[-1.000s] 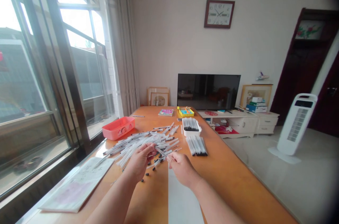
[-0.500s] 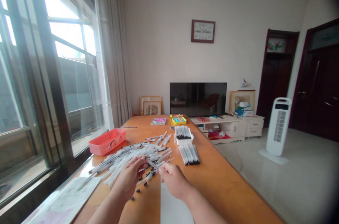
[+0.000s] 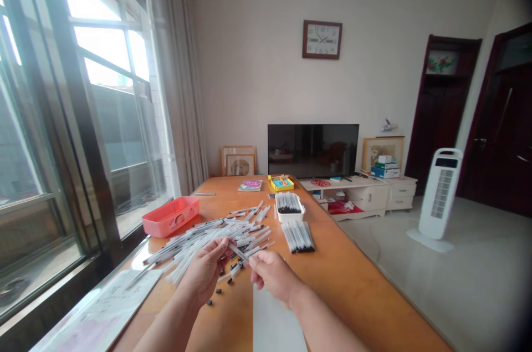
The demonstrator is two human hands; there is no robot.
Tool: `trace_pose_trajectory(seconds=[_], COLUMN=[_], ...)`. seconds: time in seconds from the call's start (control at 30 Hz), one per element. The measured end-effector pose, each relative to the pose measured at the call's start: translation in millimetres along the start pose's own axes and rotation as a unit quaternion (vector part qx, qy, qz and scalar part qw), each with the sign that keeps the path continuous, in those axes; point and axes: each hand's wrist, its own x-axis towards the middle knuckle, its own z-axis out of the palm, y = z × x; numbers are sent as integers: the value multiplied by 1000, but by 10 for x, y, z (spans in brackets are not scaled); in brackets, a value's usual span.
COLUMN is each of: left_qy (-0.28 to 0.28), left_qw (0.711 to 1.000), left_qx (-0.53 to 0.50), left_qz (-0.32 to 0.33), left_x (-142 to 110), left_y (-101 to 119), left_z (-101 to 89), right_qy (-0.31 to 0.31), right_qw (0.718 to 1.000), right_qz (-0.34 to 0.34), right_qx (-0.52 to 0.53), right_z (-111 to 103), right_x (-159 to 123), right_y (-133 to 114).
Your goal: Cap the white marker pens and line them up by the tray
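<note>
My left hand (image 3: 213,262) and my right hand (image 3: 272,273) are both closed, fingertips pinched on opposite ends of one slim translucent pen (image 3: 239,252). The pen slants between them, low over the table. Just beyond the hands spreads a loose pile of translucent pen barrels (image 3: 208,241), some with dark ends. Small black caps (image 3: 218,291) lie scattered near my left hand. To the right, a neat row of black-ended pens (image 3: 297,236) rests flat, and behind it stands a white box (image 3: 290,218) filled with more of them. Fingers hide both tips of the held pen.
A red plastic basket (image 3: 171,217) stands at the table's left edge. Paper sheets lie at the front left (image 3: 89,310) and under my right forearm (image 3: 274,321). Toward the far end are a booklet (image 3: 250,185) and a yellow box (image 3: 281,183). The wooden table's right edge (image 3: 374,263) runs diagonally.
The camera view has tilted slightly. Both hands keep their hold on the pen, which shows a little more clearly between them; the things on the table look unmoved.
</note>
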Motion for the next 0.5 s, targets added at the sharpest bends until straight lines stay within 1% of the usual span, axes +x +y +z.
trace_pose_trajectory(seconds=[0.1, 0.17, 0.23, 0.37, 0.43, 0.5], left_qy=[23, 21, 9, -16, -9, 12], left_qw=[1000, 1000, 1000, 999, 999, 999], left_qx=[2, -4, -15, -40, -44, -44], left_qz=[15, 6, -7, -12, -8, -5], left_x=[19, 21, 11, -25, -33, -31], left_y=[-50, -66, -57, -9, -3, -14], left_z=[-21, -30, -24, 20, 35, 37], right_qy=[51, 70, 54, -8, -22, -17], right_qw=[998, 995, 997, 1000, 999, 1000], right_qz=[-30, -48, -44, 10, 23, 13], right_qx=[-25, -46, -37, 13, 20, 17], right_z=[9, 1, -15, -35, -26, -10], right_x=[5, 2, -10, -48, -63, -68], right_y=[0, -5, -22, -65, -77, -78])
